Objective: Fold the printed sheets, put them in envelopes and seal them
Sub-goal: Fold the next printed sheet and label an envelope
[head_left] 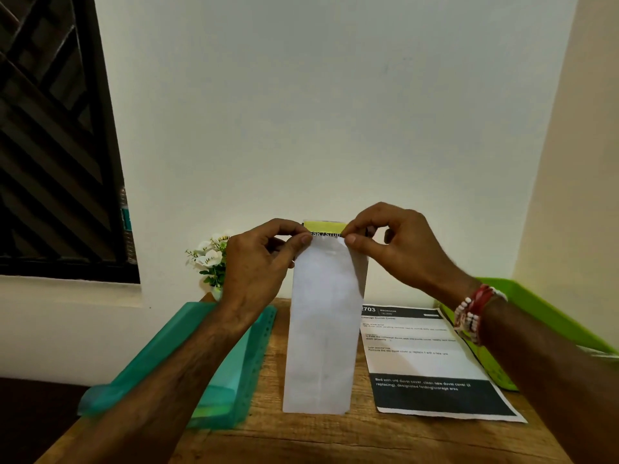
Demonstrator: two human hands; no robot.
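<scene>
Wooden table (301,437) fills the lower part of the view, set against a pale wall (318,95) with a dark latticed window (50,145) at the left; on the table's left side lies a teal plastic folder (231,373) with a punched edge, partly under the left forearm; at the far right a lime-green tray (542,313) sits tilted past the table's corner, crossed by the right forearm; a printed sheet (432,360) lies flat on the table right of centre, white with dark bands at its head and foot, just beside the tray; a long white envelope (323,326) stands upright in the middle of the view, its bottom edge resting on or just above the wood, which of the two I cannot tell; a folded sheet (325,228) with a yellow-green strip and dark lettering sticks out of the envelope's mouth; the left hand (258,262) pinches the envelope's top left corner between thumb and forefinger, the other fingers curled; the right hand (398,242) pinches the top right corner the same way, a red-and-white beaded wristband (472,313) on its wrist; a small pot of white flowers (211,256) stands behind the left hand, near the wall.
</scene>
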